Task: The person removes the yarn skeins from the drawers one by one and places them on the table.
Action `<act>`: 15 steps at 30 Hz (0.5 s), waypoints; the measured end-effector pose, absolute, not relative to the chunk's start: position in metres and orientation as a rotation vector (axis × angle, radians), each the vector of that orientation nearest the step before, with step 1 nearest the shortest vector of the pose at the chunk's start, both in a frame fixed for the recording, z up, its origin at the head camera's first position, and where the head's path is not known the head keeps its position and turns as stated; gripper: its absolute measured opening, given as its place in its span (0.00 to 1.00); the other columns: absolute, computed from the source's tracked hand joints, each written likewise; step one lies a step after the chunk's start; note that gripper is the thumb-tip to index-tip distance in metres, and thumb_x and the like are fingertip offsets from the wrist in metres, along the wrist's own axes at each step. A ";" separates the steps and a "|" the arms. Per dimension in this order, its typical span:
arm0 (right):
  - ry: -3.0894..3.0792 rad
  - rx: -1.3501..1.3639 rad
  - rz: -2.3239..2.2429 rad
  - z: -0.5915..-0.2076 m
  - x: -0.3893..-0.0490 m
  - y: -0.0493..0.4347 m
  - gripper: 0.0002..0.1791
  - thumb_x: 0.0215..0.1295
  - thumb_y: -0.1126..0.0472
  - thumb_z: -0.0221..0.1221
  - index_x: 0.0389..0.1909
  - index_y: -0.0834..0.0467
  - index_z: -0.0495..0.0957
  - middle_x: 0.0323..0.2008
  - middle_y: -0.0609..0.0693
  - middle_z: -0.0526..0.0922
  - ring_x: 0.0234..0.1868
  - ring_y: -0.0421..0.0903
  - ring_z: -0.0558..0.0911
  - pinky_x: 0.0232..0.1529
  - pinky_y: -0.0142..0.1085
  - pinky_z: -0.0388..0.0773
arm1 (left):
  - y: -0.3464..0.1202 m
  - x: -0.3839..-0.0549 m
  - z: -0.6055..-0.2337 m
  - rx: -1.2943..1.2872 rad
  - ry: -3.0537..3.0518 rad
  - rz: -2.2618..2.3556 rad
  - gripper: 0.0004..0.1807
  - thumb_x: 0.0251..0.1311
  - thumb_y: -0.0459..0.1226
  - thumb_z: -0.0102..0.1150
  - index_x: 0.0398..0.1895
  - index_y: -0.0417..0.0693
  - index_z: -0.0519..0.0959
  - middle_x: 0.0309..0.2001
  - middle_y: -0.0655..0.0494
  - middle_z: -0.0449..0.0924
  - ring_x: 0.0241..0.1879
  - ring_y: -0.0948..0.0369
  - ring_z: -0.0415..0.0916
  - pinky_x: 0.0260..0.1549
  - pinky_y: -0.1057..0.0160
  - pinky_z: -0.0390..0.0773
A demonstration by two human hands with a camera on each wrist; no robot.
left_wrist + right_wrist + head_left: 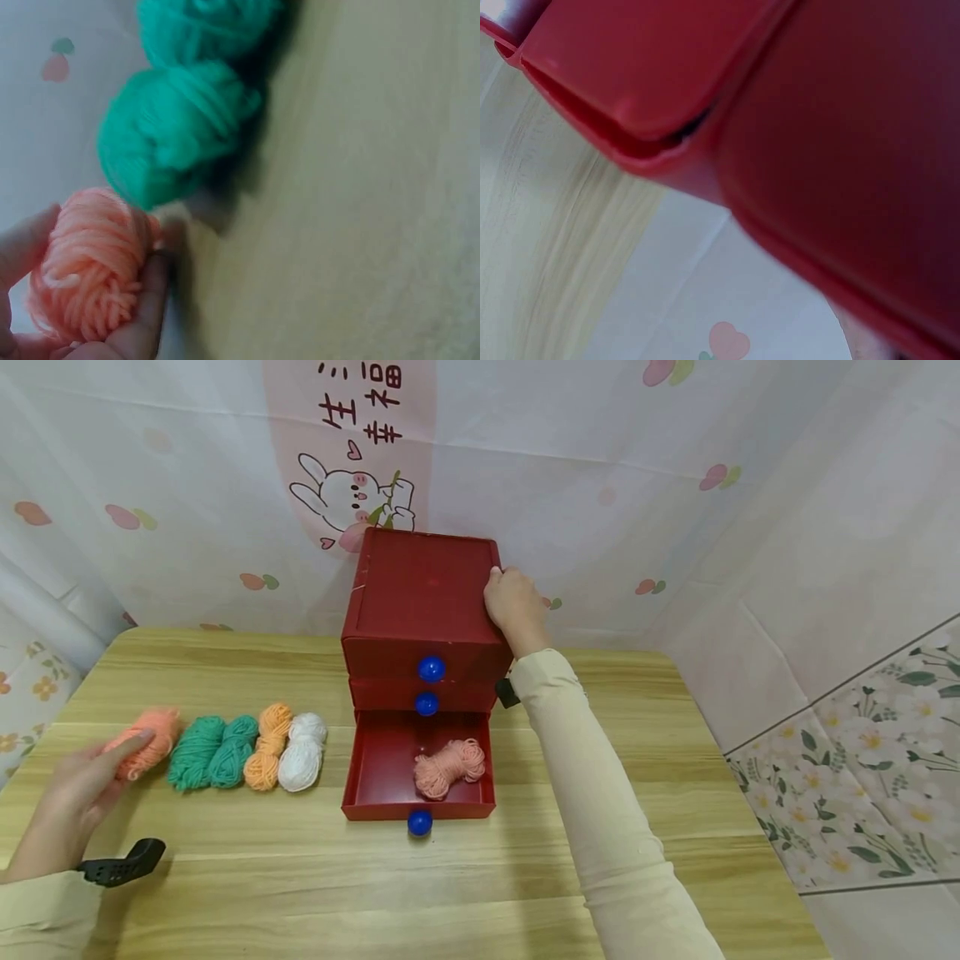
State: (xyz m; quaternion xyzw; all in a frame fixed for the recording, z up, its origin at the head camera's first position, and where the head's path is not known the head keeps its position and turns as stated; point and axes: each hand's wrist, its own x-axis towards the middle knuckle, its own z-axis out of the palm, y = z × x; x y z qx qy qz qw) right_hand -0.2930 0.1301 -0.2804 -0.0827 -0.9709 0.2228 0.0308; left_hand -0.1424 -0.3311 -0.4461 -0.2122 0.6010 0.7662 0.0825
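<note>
At the left of the table, my left hand (78, 797) pinches a coral yarn skein (152, 743) between thumb and fingers. The left wrist view shows this coral skein (94, 266) close up, beside a green skein (172, 131). My right hand (517, 606) grips the upper right edge of a red drawer box (427, 589); the box hides part of its fingers. The box's bottom drawer (382, 768) is pulled out, with a pink yarn skein (448, 768) lying in its right part. Its two upper drawers are closed.
Right of the left hand, two green skeins (198, 752), an orange skein (267, 747) and a white skein (302, 752) lie in a row. Blue knobs (420, 823) front the drawers. A patterned curtain (570, 468) hangs behind the wooden table (300, 877).
</note>
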 end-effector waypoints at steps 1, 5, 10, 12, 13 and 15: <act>-2.993 -0.255 0.686 -0.281 -0.293 0.130 0.28 0.74 0.48 0.31 0.56 0.62 0.70 0.52 0.60 0.77 0.52 0.58 0.77 0.53 0.55 0.67 | -0.332 -0.142 -0.448 -0.663 1.815 2.256 0.04 0.60 0.42 0.58 0.31 0.55 0.80 0.26 0.72 0.70 0.25 0.74 0.69 0.24 0.76 0.73; -2.998 -0.259 0.679 -0.281 -0.294 0.130 0.28 0.74 0.48 0.30 0.56 0.62 0.69 0.52 0.60 0.77 0.53 0.57 0.76 0.53 0.55 0.67 | -0.332 -0.144 -0.451 -0.739 1.917 2.130 0.39 0.59 0.47 0.58 0.68 0.42 0.54 0.52 0.63 0.68 0.24 0.78 0.67 0.26 0.78 0.73; -2.997 -0.248 0.691 -0.281 -0.294 0.130 0.28 0.74 0.48 0.30 0.57 0.62 0.69 0.53 0.60 0.77 0.53 0.58 0.76 0.53 0.55 0.67 | -0.329 -0.146 -0.448 -0.713 2.343 1.648 0.44 0.61 0.54 0.50 0.66 0.27 0.54 0.48 0.38 0.66 0.26 0.74 0.63 0.24 0.74 0.71; -2.996 -0.245 0.697 -0.281 -0.294 0.130 0.28 0.74 0.48 0.30 0.57 0.62 0.69 0.53 0.60 0.76 0.53 0.58 0.76 0.53 0.55 0.67 | -0.326 -0.145 -0.446 -0.702 2.497 1.444 0.43 0.62 0.56 0.47 0.60 0.23 0.61 0.43 0.33 0.67 0.30 0.65 0.65 0.23 0.71 0.68; -2.998 -0.246 0.700 -0.282 -0.294 0.130 0.28 0.75 0.48 0.30 0.57 0.62 0.69 0.53 0.60 0.76 0.53 0.58 0.76 0.54 0.55 0.67 | -0.325 -0.144 -0.446 -0.698 2.549 1.369 0.43 0.62 0.57 0.46 0.58 0.22 0.62 0.44 0.30 0.67 0.33 0.58 0.65 0.24 0.69 0.66; -3.000 -0.246 0.698 -0.282 -0.294 0.131 0.28 0.75 0.48 0.30 0.57 0.63 0.68 0.53 0.60 0.76 0.54 0.58 0.76 0.55 0.56 0.66 | -0.322 -0.143 -0.445 -0.676 2.595 1.307 0.44 0.62 0.57 0.45 0.60 0.21 0.58 0.51 0.27 0.65 0.41 0.47 0.64 0.27 0.67 0.67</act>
